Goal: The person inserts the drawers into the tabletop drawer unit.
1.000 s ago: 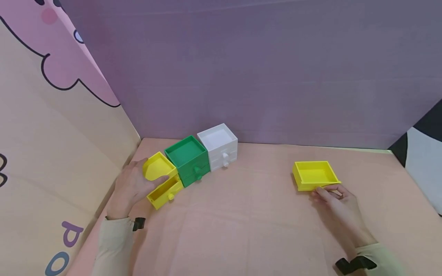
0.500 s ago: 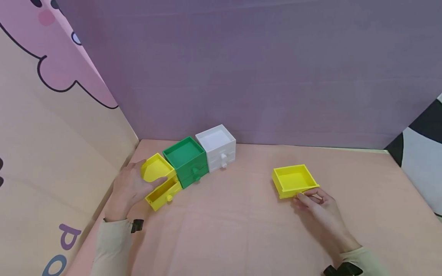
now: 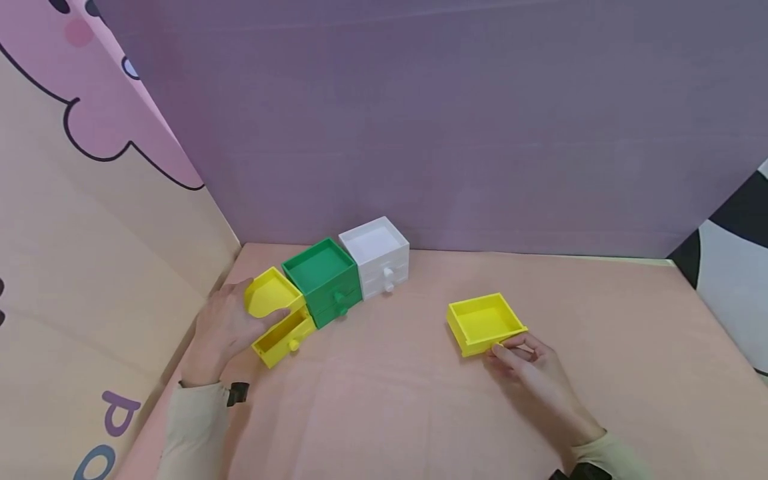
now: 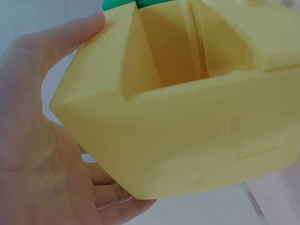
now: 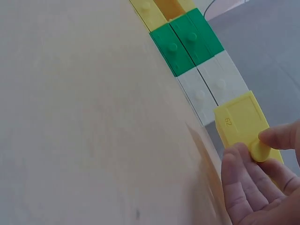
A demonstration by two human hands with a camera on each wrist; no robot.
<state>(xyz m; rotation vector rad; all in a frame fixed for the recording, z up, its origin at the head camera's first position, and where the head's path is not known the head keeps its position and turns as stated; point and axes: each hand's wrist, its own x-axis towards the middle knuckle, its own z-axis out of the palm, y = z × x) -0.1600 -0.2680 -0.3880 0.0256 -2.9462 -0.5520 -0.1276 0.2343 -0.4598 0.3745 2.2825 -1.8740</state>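
At the left in the head view, my left hand [image 3: 225, 330] grips a small yellow drawer cabinet [image 3: 268, 291] from its left side, fingers behind and thumb toward the front. The cabinet's upper slot gapes, and a knobbed drawer [image 3: 285, 339] sits below it. In the left wrist view the yellow cabinet [image 4: 197, 140] lies between thumb and fingers. To the right, my right hand [image 3: 537, 380] holds a loose yellow drawer [image 3: 483, 320] by its front, hollow side up. The right wrist view shows thumb and fingers pinching its round knob [image 5: 260, 152].
A green drawer cabinet [image 3: 324, 270] touches the yellow one, and a white drawer cabinet [image 3: 375, 250] stands beyond it, in a slanted row. A purple wall panel [image 3: 468, 133] rises behind the pink tabletop [image 3: 384, 407]. A cream printed panel [image 3: 120, 253] borders the left.
The right hand has carried the yellow drawer leftward and a little nearer, turning it slightly. The left hand keeps its grip on the yellow cabinet.
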